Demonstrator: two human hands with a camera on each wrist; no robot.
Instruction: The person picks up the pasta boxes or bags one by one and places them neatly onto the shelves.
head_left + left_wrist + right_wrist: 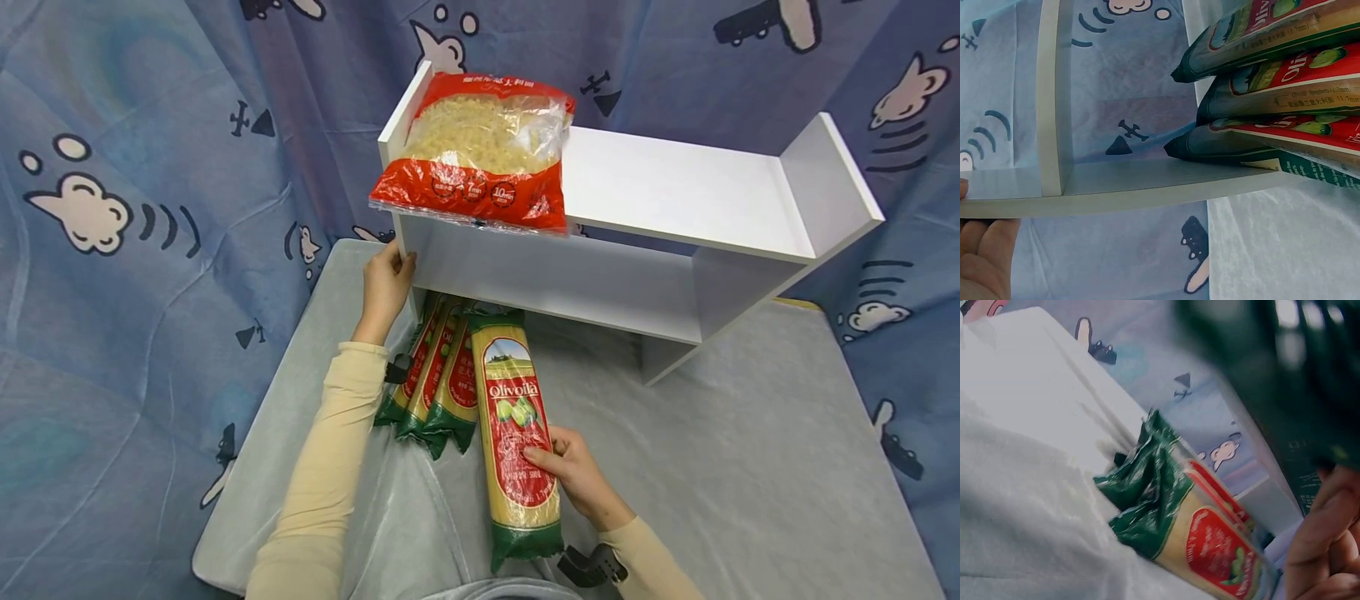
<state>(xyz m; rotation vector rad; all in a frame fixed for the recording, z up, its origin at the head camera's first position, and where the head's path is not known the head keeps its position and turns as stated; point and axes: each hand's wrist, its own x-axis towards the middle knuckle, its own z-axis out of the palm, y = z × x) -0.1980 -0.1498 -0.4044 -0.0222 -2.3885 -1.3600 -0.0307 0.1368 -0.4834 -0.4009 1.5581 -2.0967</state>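
My right hand [579,473] grips the lower right side of a pack of spaghetti [510,383], its thumb on the red label. The pack's top end meets the front of the white shelf [675,187]. With my left hand [386,287] I hold the shelf's left side panel; in the left wrist view a thumb shows on one side and fingers [988,247] on the other. Three more spaghetti packs [459,392] lie side by side at the lower left, their far ends under the shelf. In the right wrist view the held pack is a blurred dark green shape.
A red bag of short pasta [487,137] lies on the shelf's top board at the left, overhanging its front edge. The shelf stands on a table with a grey cloth [765,450]. A blue patterned curtain [150,333] hangs behind and beside it.
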